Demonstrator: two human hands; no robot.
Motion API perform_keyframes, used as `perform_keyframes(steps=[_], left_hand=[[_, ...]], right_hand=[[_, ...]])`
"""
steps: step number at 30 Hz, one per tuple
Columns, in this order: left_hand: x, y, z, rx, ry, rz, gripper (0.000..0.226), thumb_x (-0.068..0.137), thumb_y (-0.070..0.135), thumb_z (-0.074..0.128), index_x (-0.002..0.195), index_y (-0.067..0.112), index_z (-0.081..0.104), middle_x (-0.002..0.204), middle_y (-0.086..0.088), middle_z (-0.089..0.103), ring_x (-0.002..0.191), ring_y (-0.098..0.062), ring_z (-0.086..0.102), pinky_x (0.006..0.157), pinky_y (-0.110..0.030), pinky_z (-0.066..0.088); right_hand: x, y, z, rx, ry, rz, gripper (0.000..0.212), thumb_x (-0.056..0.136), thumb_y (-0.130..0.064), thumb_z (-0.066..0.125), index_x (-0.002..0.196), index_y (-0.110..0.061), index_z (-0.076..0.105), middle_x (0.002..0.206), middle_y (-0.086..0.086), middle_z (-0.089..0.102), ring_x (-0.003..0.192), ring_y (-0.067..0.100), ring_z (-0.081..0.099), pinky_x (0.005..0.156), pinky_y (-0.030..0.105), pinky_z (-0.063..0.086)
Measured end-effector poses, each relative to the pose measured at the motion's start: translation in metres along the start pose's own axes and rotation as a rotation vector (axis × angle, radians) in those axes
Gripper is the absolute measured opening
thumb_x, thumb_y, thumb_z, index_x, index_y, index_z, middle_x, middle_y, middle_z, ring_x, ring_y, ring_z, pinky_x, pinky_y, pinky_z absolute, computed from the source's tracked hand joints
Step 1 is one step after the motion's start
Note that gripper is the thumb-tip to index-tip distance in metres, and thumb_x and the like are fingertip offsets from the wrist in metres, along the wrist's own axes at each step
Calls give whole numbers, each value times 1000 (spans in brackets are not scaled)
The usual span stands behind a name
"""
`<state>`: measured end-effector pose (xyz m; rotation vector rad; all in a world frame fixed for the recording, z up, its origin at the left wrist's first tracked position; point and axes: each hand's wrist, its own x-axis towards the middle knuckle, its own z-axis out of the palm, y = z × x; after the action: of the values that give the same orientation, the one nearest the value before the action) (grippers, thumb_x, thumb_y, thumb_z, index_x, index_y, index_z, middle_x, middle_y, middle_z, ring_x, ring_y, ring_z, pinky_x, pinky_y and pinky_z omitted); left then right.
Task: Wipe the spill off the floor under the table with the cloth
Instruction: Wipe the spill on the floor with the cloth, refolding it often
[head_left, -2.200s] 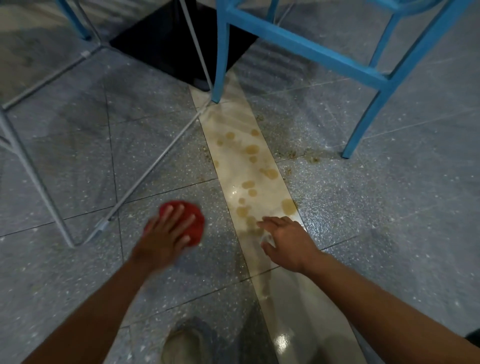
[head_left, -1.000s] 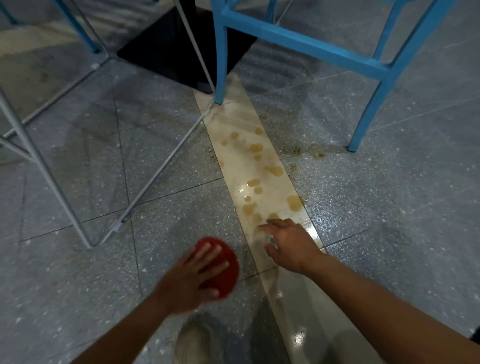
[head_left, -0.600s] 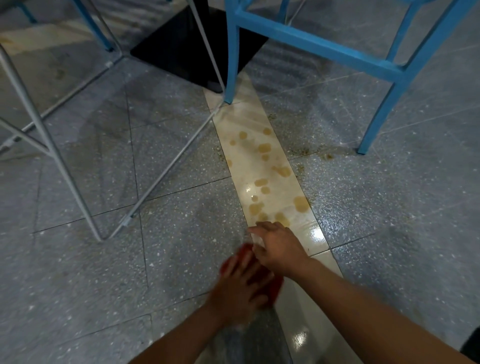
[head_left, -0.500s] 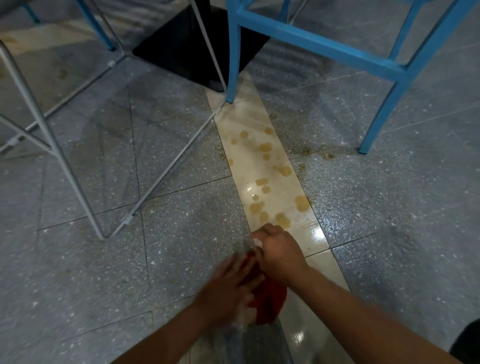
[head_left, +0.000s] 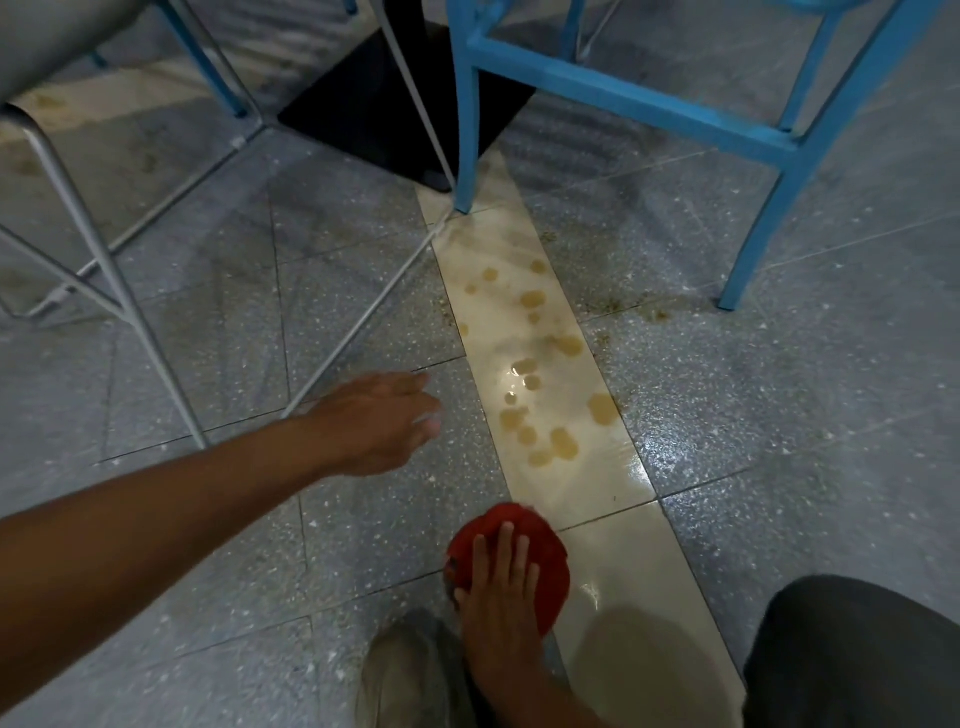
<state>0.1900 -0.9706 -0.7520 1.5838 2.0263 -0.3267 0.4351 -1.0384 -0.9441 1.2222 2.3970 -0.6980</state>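
Brown drops and puddles of the spill (head_left: 540, 410) lie along a cream tile strip (head_left: 618, 561) in the grey floor. The red cloth (head_left: 548, 571) sits bunched on the floor just short of the nearest drops, at the strip's left edge. My right hand (head_left: 498, 582) lies flat on top of the cloth with straight fingers pressing it down. My left hand (head_left: 379, 421) reaches out over the grey tile left of the spill, fingers relaxed and holding nothing.
The table's black base (head_left: 395, 119) stands beyond the spill. A blue chair leg (head_left: 465, 140) stands at the strip's far end, another blue leg (head_left: 753, 234) at the right. Grey metal stool legs (head_left: 130, 312) cross the left floor. My shoe (head_left: 410, 675) and knee (head_left: 852, 654) are below.
The cloth passed from my left hand to my right hand near the strip. My left hand then moved away to the left and forward, empty. My right hand now presses the cloth flat.
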Motion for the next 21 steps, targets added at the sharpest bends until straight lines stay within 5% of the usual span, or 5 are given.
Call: perform_keyframes(steps=[7,12,16,19,21], left_hand=[[5,52,32,-60,-96,102,59,109,60,28,161,34,37,177,2,12,162,-19,14,130,-44,14],[-7,24,60,-193,-227,-27,136,53,104,-15,162,38,32,177,4,6,162,-19,16,131,-43,16],[-4,-4,64,-296,-179,-152,95,84,89,17,162,37,34,177,3,7,160,-21,24,129,-38,23],[-1,-20,66,-323,-145,-171,100,79,92,16,160,37,37,176,4,10,160,-19,24,128,-39,25],[0,-26,64,-338,-131,-181,99,79,91,17,160,38,37,176,4,10,160,-19,23,128,-38,24]], right_hand=[[47,35,-19,75,209,59,66,97,-49,28,157,-19,34,162,21,26,147,43,31,112,65,30],[96,72,-51,154,313,228,67,102,-54,25,161,-28,9,167,21,-1,154,41,4,119,63,10],[111,53,-61,97,206,32,66,104,-49,20,161,-22,-4,166,18,-9,152,44,-7,121,61,-2],[131,40,-74,78,108,-237,74,106,-50,27,158,-23,-19,165,10,-19,151,34,-22,124,55,-8],[158,38,-93,69,94,-259,83,103,-56,35,159,-20,-15,167,8,-16,153,28,-18,124,50,-9]])
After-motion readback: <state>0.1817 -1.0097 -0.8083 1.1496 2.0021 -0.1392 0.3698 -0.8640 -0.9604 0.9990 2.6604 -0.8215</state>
